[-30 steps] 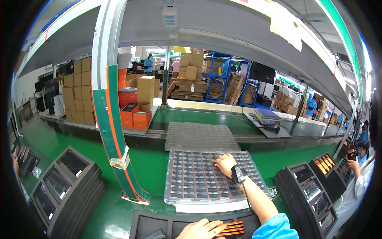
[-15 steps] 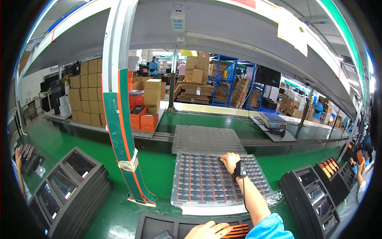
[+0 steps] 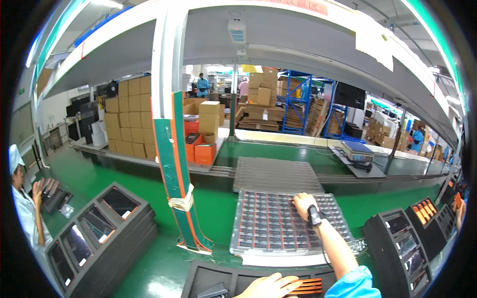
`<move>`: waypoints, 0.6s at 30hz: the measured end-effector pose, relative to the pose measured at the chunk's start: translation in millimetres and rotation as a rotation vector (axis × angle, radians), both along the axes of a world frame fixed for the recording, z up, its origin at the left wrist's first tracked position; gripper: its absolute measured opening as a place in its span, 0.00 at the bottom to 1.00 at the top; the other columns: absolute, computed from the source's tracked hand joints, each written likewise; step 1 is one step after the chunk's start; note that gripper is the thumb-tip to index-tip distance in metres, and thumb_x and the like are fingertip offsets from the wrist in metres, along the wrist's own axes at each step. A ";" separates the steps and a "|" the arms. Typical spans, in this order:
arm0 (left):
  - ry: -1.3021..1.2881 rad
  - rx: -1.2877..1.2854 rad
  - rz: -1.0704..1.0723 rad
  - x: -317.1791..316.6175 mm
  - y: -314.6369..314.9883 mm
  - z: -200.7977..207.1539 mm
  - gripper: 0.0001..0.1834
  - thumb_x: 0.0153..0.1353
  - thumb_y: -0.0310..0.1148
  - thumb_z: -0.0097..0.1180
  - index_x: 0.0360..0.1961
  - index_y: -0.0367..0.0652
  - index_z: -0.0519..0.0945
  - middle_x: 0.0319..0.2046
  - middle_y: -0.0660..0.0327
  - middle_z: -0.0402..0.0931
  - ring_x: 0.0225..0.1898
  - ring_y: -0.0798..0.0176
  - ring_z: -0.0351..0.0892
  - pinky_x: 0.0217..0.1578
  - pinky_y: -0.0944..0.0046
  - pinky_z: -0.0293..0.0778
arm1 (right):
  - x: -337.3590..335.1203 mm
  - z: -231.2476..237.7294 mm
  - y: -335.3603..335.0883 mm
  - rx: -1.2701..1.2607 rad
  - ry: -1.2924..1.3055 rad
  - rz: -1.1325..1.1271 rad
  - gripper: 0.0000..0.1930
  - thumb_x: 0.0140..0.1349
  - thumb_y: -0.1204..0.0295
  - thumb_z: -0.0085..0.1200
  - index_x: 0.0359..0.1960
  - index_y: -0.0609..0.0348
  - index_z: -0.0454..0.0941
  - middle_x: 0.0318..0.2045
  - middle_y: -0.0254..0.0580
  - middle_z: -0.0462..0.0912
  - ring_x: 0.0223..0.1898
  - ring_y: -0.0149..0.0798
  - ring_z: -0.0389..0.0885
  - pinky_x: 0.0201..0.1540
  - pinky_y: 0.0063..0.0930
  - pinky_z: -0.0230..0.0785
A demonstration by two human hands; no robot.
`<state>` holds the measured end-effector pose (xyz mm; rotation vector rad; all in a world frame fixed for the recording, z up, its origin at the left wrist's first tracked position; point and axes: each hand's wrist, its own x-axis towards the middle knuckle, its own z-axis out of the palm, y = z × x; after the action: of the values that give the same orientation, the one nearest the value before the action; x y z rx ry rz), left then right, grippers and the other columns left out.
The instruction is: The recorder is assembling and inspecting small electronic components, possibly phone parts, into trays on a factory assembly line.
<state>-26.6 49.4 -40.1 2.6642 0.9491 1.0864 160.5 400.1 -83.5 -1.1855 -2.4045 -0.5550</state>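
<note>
My right hand [image 3: 304,205], with a dark band and cable at the wrist, reaches over a clear plastic compartment tray [image 3: 271,247] of small dark parts. Its fingers are bent together at the tray's far middle; what they pinch is hidden. At the lower edge my left hand [image 3: 270,286] holds several thin black-and-orange slatted pieces [image 3: 310,286], fingers lying along their left ends. Beneath that hand lies a black foam tray [image 3: 238,278] with recesses, and a small dark device [image 3: 214,291] sits in its left part.
A grey ribbed tray [image 3: 276,174] lies beyond the parts tray. Stacked black foam trays with screen-like panels stand left [image 3: 117,223] and right [image 3: 397,238]. A green post [image 3: 174,164] rises left of centre; a scale [image 3: 355,153] sits behind. A co-worker [image 3: 31,208] is at far left.
The whole scene has shifted to the right in view, showing more of the co-worker at the left. My right hand stays over the parts tray; my left still holds the slatted pieces.
</note>
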 end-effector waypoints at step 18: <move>0.044 -0.068 0.092 2.3 -4.9 15.4 0.26 0.49 0.33 0.68 0.52 0.48 0.81 0.52 0.60 0.80 0.40 0.52 0.79 0.41 0.59 0.78 | -17.7 170.7 -388.0 -2.067 0.978 1.703 0.14 0.74 0.65 0.48 0.50 0.64 0.72 0.45 0.43 0.79 0.42 0.31 0.78 0.46 0.26 0.72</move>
<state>-24.3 44.4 -24.7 2.6238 1.1068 0.9974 142.8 12.1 87.2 0.6840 -1.3027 2.4668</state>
